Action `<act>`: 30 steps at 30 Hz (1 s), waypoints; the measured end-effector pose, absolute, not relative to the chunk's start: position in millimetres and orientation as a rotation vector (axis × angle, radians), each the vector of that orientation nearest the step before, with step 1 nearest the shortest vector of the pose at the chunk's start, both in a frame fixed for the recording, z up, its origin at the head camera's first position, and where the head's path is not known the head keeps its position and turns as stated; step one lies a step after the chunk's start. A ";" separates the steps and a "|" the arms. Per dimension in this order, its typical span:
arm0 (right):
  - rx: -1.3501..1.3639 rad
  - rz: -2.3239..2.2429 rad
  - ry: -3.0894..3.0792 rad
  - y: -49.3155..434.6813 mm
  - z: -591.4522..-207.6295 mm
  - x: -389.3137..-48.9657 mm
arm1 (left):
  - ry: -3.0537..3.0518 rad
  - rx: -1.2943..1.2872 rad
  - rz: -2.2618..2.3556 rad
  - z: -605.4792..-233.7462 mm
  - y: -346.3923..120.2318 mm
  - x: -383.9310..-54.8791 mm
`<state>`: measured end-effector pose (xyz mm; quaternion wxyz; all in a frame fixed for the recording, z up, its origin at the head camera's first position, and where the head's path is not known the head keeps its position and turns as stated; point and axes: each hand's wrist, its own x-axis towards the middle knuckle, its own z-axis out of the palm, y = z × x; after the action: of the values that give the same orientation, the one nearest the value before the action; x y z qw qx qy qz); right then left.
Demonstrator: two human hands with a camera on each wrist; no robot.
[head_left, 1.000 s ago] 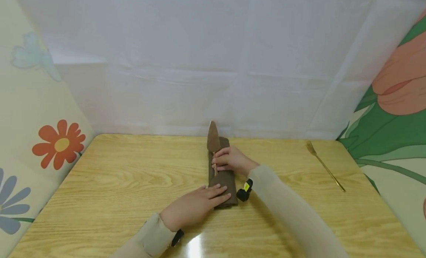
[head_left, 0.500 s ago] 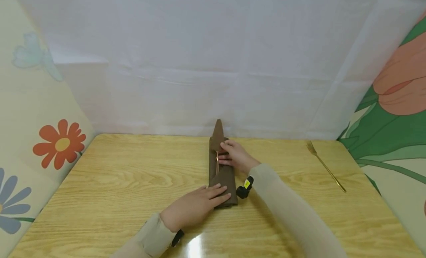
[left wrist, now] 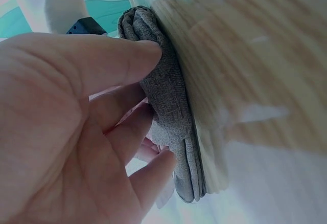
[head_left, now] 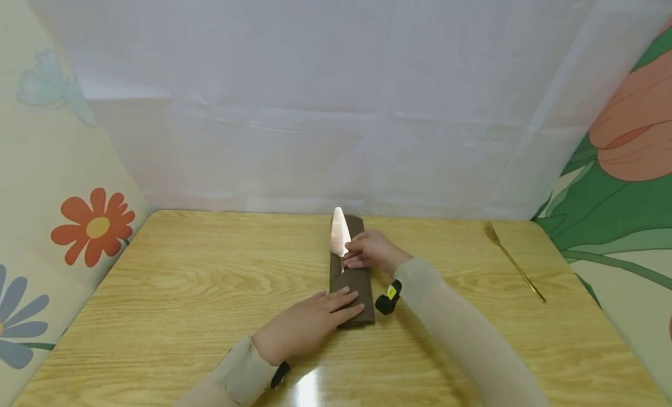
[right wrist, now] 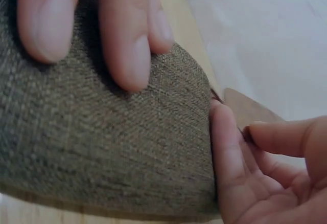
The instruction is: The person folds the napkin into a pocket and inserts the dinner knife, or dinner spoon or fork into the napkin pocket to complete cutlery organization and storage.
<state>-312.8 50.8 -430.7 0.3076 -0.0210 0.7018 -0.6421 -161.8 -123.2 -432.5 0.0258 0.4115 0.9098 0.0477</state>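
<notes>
A dark brown folded cloth napkin (head_left: 361, 283) lies lengthwise on the table. My left hand (head_left: 304, 326) rests on its near end with the fingers extended. A rose-gold cake server (head_left: 339, 231) lies along the napkin, blade pointing away and catching bright light; the lower handle is hidden inside the napkin's fold. My right hand (head_left: 375, 252) pinches the server where blade meets handle. In the right wrist view the brown blade (right wrist: 249, 109) sticks out beyond the pinching fingers. Layered folds of the napkin (left wrist: 168, 91) show beside my left thumb in the left wrist view.
A gold fork (head_left: 511, 259) lies alone on the right side of the wooden table (head_left: 220, 261). White sheeting (head_left: 283, 156) hangs behind the far edge. Flower-patterned panels flank the table on both sides.
The cake server has slid toward me, its handle deeper in the napkin's fold, and its blade has tipped down closer to the cloth. My right hand shifted its hold; my left hand stayed put.
</notes>
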 end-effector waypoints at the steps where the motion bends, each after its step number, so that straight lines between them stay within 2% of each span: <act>1: -0.055 -1.672 1.860 51.0 -430.4 -312.0 | 2.818 1.278 0.141 -433.0 -123.3 -162.0; 9: -0.044 -1.575 1.926 53.6 -430.0 -307.7 | 2.845 1.300 0.140 -434.8 -123.8 -162.5; 23: 0.088 -1.816 1.932 48.9 -438.8 -300.6 | 2.812 1.251 0.154 -434.6 -124.2 -162.4; 30: 0.054 -1.698 2.091 52.4 -435.1 -297.8 | 2.809 1.257 0.151 -435.3 -123.7 -162.9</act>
<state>-297.8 52.4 -435.1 0.2217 0.0197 0.7569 -0.6145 -162.9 -123.7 -435.3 0.0302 0.4077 0.9113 0.0490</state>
